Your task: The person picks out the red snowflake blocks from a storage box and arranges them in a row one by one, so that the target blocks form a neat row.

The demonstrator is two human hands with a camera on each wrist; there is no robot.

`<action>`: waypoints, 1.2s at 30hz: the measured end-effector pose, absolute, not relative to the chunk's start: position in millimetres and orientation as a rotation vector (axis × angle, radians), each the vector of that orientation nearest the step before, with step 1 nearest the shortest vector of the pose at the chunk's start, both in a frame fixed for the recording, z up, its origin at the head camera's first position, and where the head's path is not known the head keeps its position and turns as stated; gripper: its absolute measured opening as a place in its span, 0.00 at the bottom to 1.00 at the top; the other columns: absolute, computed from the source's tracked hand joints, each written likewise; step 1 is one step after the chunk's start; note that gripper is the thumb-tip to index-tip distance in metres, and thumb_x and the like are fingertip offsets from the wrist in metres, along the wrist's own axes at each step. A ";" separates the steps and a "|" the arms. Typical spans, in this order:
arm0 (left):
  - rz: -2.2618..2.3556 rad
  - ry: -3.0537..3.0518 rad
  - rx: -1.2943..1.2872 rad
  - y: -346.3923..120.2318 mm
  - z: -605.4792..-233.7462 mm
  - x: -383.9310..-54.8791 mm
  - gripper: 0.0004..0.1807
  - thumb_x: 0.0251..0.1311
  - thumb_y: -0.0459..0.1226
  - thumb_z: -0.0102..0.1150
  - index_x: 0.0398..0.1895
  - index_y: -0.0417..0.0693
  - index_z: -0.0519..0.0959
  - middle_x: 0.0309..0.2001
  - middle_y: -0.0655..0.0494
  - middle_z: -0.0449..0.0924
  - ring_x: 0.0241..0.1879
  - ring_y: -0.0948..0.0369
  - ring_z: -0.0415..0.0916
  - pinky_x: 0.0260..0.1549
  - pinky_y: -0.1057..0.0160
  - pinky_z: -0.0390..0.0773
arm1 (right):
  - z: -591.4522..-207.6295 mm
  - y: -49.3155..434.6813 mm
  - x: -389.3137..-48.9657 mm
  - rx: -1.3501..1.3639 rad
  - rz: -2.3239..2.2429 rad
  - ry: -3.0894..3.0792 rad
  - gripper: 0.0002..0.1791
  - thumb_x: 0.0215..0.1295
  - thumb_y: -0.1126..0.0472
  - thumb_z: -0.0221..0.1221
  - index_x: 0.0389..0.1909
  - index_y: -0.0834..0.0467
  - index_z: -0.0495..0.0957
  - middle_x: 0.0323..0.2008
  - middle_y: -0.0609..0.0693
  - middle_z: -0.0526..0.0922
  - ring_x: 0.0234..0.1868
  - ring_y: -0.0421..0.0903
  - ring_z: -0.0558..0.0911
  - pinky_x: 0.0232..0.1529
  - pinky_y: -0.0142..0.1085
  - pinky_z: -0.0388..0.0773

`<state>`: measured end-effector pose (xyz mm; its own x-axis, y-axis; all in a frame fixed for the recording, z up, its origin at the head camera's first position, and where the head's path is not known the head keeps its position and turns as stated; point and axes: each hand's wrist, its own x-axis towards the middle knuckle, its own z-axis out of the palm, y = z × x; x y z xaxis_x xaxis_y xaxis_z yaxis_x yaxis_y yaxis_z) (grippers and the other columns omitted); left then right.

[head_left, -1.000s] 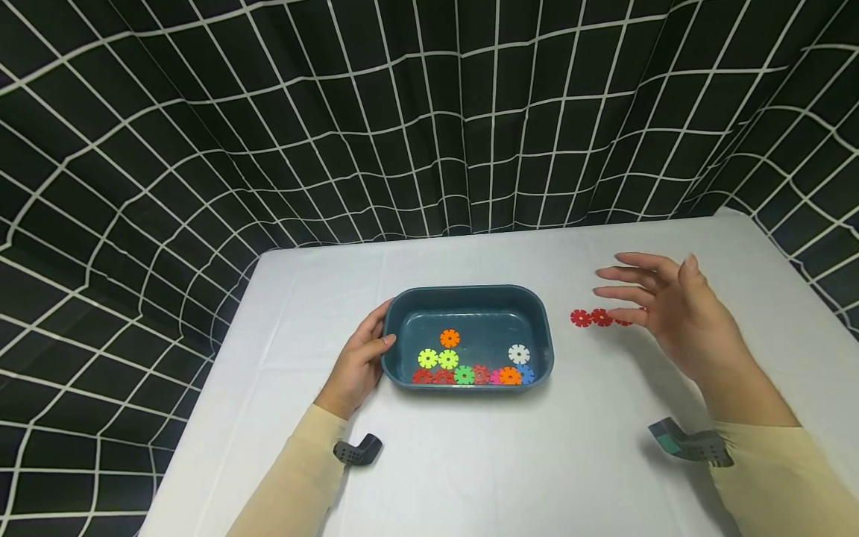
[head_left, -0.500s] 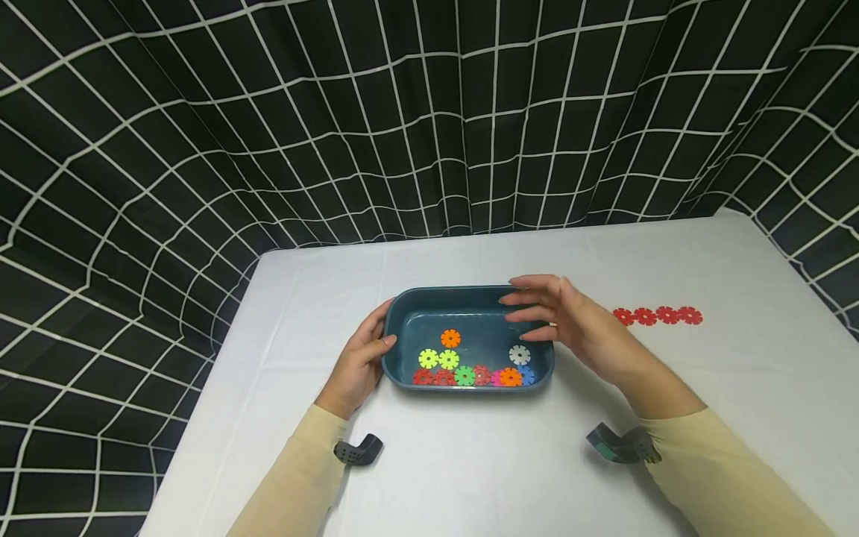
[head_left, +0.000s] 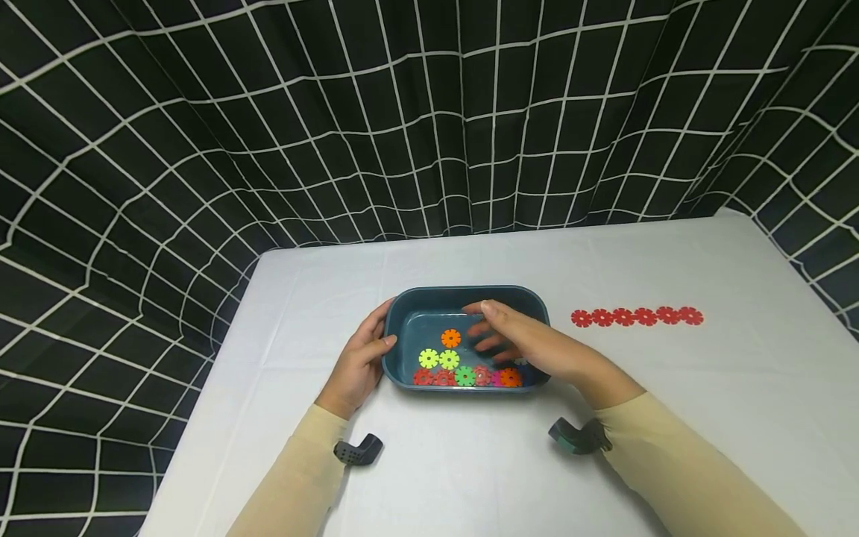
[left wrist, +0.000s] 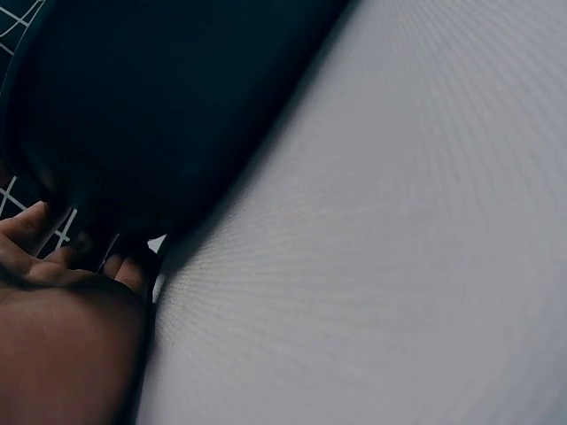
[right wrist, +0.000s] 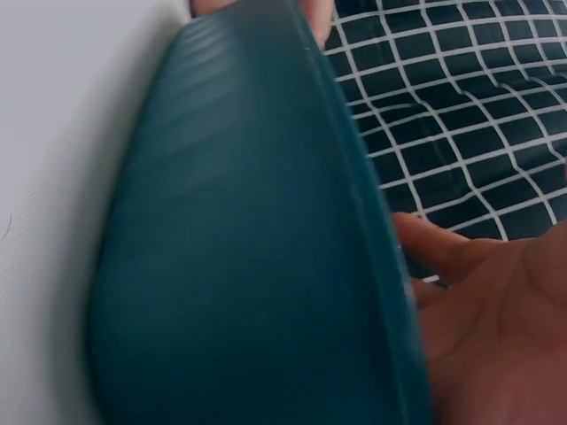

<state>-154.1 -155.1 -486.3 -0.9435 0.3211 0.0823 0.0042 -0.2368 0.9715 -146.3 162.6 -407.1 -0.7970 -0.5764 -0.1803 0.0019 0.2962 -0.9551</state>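
A dark teal plastic bin [head_left: 429, 300] sits on the white-covered table. My left hand [head_left: 354, 365] grips its left end, thumb at the rim and fingers along the outside; the left wrist view has those fingers [left wrist: 128, 270] against the bin wall. Reaching in over the right end is my right hand [head_left: 520, 337], fingers spread and slightly bent, holding nothing visible. Inside lie notched plastic discs: an orange disc [head_left: 451, 338], yellow-green discs [head_left: 448, 359], a green disc [head_left: 464, 376] and several more along the near wall. The right hand partly hides the white and blue ones.
Right of the bin, several red notched discs [head_left: 624, 317] lie in a row on the table [head_left: 429, 462]. A black curtain with white grid lines [head_left: 429, 127] surrounds the table's back and sides.
My right hand has moved left from the row of red discs to inside the bin's right part, uncovering the whole row. My left hand and the bin have stayed put.
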 end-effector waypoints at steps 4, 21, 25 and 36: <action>2.285 1.806 0.389 -155.3 -485.7 -153.7 0.34 0.79 0.24 0.45 0.87 0.45 0.60 0.83 0.51 0.62 0.82 0.53 0.56 0.77 0.55 0.60 | -409.0 156.1 -148.2 -0.459 -1.434 2.108 0.42 0.86 0.31 0.36 0.84 0.57 0.62 0.68 0.63 0.77 0.67 0.64 0.78 0.67 0.61 0.76; 2.274 1.815 0.370 -155.4 -486.5 -154.1 0.34 0.79 0.26 0.47 0.86 0.46 0.61 0.82 0.53 0.64 0.81 0.55 0.58 0.77 0.56 0.62 | -419.7 140.1 -152.0 -0.369 -1.299 2.086 0.40 0.83 0.31 0.46 0.72 0.61 0.76 0.48 0.57 0.87 0.43 0.54 0.88 0.50 0.49 0.85; 2.269 1.813 0.378 -155.4 -486.3 -153.8 0.34 0.80 0.27 0.47 0.86 0.46 0.60 0.82 0.53 0.63 0.81 0.55 0.58 0.77 0.56 0.62 | -421.0 140.2 -150.6 -0.411 -1.279 2.114 0.32 0.83 0.36 0.54 0.63 0.61 0.79 0.44 0.56 0.87 0.40 0.52 0.88 0.48 0.48 0.85; 2.236 1.846 0.367 -156.3 -485.1 -153.2 0.33 0.80 0.27 0.46 0.86 0.45 0.61 0.82 0.52 0.65 0.81 0.53 0.60 0.77 0.55 0.62 | -413.6 151.5 -152.9 -0.611 -1.260 2.010 0.23 0.79 0.54 0.63 0.65 0.65 0.79 0.42 0.55 0.88 0.42 0.52 0.85 0.47 0.45 0.85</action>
<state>-153.2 -156.3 -485.1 -0.9449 0.3230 0.0524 -0.0097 -0.1877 0.9822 -152.9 151.5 -413.6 -0.6601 -0.6903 -0.2961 -0.0344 0.4216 -0.9061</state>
